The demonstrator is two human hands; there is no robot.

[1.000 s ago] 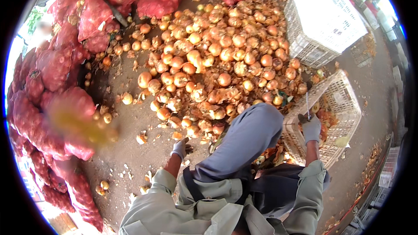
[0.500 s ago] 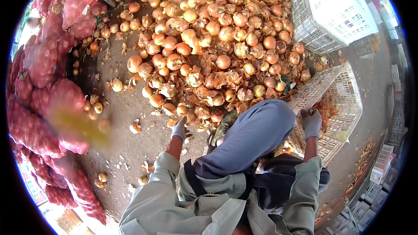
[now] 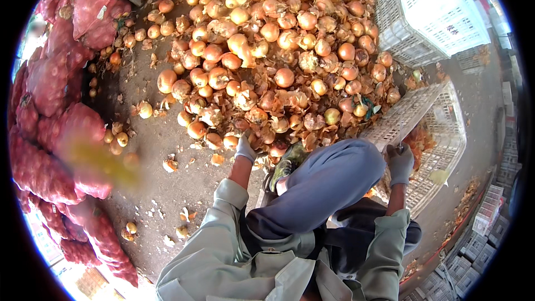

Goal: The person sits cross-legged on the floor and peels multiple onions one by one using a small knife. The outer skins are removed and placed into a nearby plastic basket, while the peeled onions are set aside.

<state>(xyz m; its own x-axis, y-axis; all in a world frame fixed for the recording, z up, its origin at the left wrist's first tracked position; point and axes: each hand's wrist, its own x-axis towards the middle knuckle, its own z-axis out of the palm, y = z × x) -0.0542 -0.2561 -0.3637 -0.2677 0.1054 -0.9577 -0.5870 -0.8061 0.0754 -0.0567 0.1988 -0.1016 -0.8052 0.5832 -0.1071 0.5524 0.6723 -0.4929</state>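
My left hand (image 3: 245, 149), in a pale glove, reaches into the near edge of a large heap of onions (image 3: 284, 77) with loose brown skins. Its fingertips are lost among the onions there, so their grip does not show. At the near rim of a white plastic crate (image 3: 446, 150), my gloved right hand (image 3: 400, 165) is closed around a small dark-handled tool (image 3: 399, 146). A thin part seems to stick up from the handle, but the tool's kind is unclear. Onion skins (image 3: 419, 140) lie inside that tilted crate.
Red mesh sacks (image 3: 61, 128), filled full, are stacked along the left. More white crates (image 3: 409, 36) stand at the far right. Stray onions (image 3: 145, 110) and bits of skin dot the floor (image 3: 150, 161). My bent knee (image 3: 356, 159) rises between my hands.
My left hand has moved forward and to the right, from the bare floor onto the edge of the onion heap. The right hand stays by the crate, still holding the tool.
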